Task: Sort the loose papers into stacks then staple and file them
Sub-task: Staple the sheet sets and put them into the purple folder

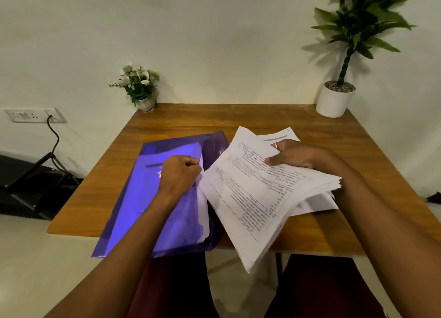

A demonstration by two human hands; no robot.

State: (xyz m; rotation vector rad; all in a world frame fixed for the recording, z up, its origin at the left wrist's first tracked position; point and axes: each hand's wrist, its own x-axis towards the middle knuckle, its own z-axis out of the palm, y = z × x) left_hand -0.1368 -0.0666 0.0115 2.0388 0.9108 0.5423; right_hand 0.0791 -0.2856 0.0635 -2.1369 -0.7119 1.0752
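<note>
**Both hands on paper: stack in right, folder sheets in left**

Wooden table [167,124] fills mid frame, set against a pale wall. A purple folder [143,198] lies flat on the left half. It is translucent, and its near corner hangs over the front edge of the table.

The paper stack [250,193] is right of the folder and touches its right side. It is thick, printed, fanned and tilted, with the near end past the table edge. Loose sheets [281,136] lie flat on the table under and behind the stack.

A tall plant in a white pot [334,100] stands at the far right corner.

The right hand [293,154] holds the paper stack at its far right edge. The thumb is on top and the fingers are curled underneath, mostly hidden. The left hand [179,174] is over the folder with fingers curled tight, pinching the top edge of the filed sheets [202,210]. Those white sheets stick out along the folder's right side.

A small flower pot [140,86] sits at the far left corner of the table. A wall socket [31,115] is at left with a black cable [53,136] plugged in. There is a ring [276,145] on one right finger.
</note>
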